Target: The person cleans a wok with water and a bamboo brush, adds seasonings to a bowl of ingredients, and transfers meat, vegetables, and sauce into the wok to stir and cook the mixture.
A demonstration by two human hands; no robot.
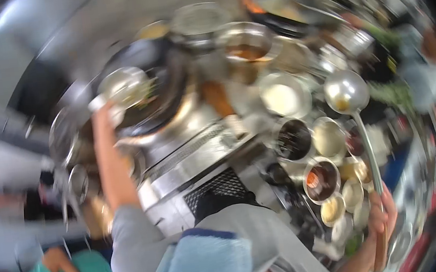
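Hands could pass over the shiny metal front of the stove [194, 166], between the big wok [173, 90] and the person's body [269, 219], but a brown handle [217, 98] pokes out beside the wok. On the left, the outstretched arm [113, 165] and a blurry pale bowl [124, 87] are in the way. On the right, lots of little bowls [307, 190] crowd close together, and the ladle [366, 145] in the right hand [381, 211] blocks the side.
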